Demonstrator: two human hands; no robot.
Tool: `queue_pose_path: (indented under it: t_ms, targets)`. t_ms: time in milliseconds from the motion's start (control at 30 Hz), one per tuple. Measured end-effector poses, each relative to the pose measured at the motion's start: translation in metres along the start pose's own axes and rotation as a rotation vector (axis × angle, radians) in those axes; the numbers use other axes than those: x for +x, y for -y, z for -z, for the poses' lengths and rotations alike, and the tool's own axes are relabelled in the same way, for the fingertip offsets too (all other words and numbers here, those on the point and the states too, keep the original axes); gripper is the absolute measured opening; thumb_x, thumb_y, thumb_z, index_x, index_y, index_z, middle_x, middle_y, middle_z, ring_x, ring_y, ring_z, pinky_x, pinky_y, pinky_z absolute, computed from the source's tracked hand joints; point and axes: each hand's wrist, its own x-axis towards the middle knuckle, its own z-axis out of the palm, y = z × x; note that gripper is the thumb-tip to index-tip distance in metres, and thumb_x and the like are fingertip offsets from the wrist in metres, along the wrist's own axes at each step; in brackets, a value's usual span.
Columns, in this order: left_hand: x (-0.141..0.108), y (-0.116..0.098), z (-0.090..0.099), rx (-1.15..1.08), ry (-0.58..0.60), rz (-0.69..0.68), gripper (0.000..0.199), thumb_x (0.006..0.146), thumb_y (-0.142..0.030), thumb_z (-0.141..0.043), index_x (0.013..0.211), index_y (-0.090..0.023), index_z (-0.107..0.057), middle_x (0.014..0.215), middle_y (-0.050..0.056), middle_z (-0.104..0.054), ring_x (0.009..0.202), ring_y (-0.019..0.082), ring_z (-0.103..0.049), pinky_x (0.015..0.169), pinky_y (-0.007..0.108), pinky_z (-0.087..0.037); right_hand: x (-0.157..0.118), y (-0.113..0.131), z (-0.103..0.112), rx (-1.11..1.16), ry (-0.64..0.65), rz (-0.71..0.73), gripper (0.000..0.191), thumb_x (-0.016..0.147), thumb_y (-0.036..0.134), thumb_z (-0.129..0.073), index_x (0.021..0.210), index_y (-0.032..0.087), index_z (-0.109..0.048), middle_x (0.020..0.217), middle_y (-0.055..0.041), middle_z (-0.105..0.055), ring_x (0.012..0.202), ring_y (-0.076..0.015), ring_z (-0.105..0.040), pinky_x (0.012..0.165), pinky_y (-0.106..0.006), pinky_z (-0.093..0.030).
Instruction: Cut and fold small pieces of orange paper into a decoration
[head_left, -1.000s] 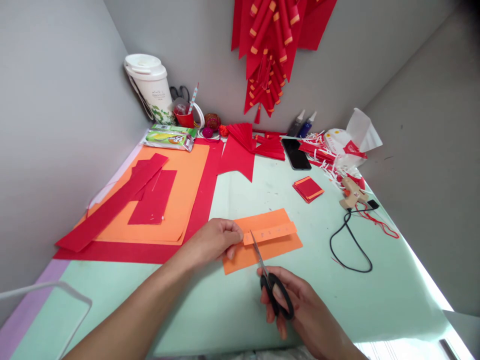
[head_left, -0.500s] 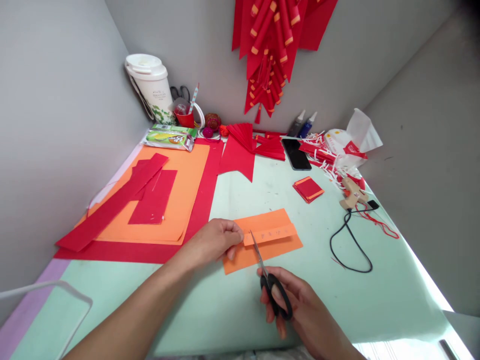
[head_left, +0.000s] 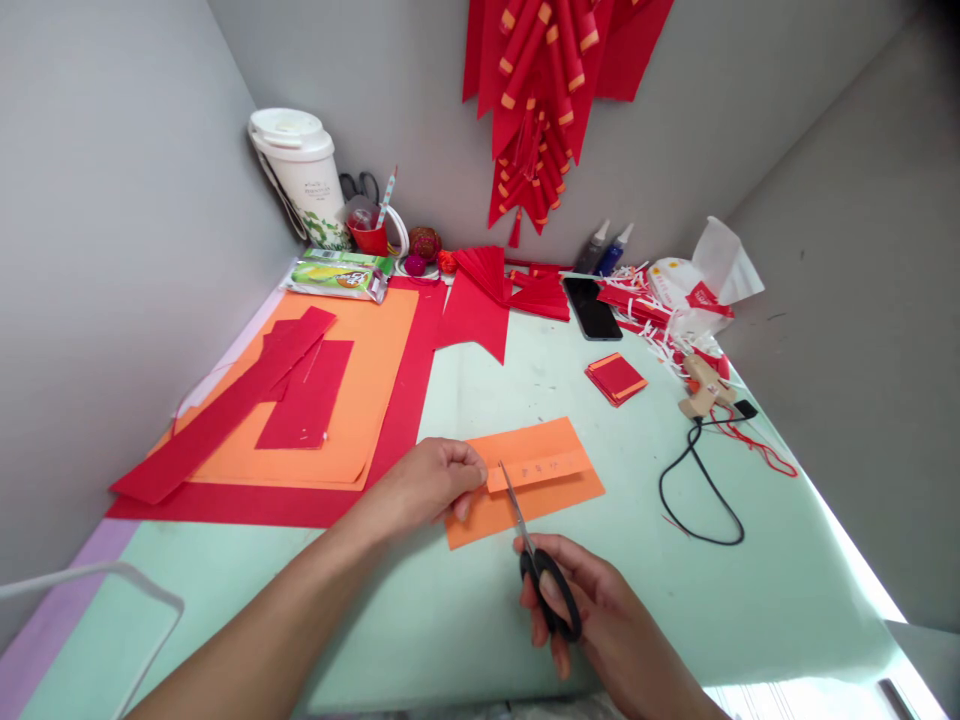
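My left hand point(head_left: 442, 482) pinches the left end of a narrow orange strip point(head_left: 553, 468) with small pencil marks. Beneath the strip lies a wider orange paper point(head_left: 525, 438) on the pale green table. In my right hand point(head_left: 581, 600) is a pair of scissors point(head_left: 527, 540), its black handles around my fingers. The narrow blades point away from me and lie across the strip near its left end, a little right of my left fingertips.
Large red and orange sheets point(head_left: 379, 400) with red strips cover the left side. A small red-and-orange stack point(head_left: 616, 379), a phone point(head_left: 592, 309) and a glue gun point(head_left: 703, 388) with a black cord are on the right. A white cup point(head_left: 304, 180) stands at the back left.
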Motion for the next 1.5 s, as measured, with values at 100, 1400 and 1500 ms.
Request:
queue_pose_path:
  t_ms: [100, 1400, 1500]
  targets:
    - [0.0004, 0.0003, 0.0001, 0.000, -0.004, 0.000, 0.020, 0.071, -0.036, -0.051, 0.073, -0.019, -0.060, 0.043, -0.005, -0.050, 0.038, 0.008, -0.029, 0.040, 0.020, -0.024, 0.0008, -0.0006, 0.0004, -0.007, 0.007, 0.003, 0.033, 0.081, 0.035, -0.062, 0.108, 0.017, -0.057, 0.075, -0.0012, -0.056, 0.058, -0.0115, -0.054, 0.040, -0.018, -0.042]
    - [0.0028, 0.0044, -0.0026, -0.081, 0.050, -0.024, 0.014, 0.070, -0.027, -0.049, 0.075, -0.019, -0.059, 0.040, -0.008, -0.049, 0.036, 0.007, -0.028, 0.038, 0.018, -0.022, 0.0003, 0.0005, -0.0033, 0.015, -0.036, 0.001, 0.036, 0.079, 0.038, -0.063, 0.106, 0.016, -0.056, 0.073, -0.0006, -0.055, 0.055, -0.0103, -0.052, 0.037, -0.017, -0.040]
    - [0.0024, 0.0045, -0.0023, -0.074, 0.049, -0.025, 0.015, 0.069, -0.027, -0.048, 0.074, -0.019, -0.059, 0.041, -0.007, -0.049, 0.036, 0.007, -0.028, 0.038, 0.018, -0.022, 0.0006, -0.0001, -0.0033, 0.014, -0.039, 0.004, 0.036, 0.079, 0.038, -0.064, 0.106, 0.016, -0.056, 0.073, -0.0005, -0.055, 0.054, -0.0102, -0.052, 0.036, -0.017, -0.040]
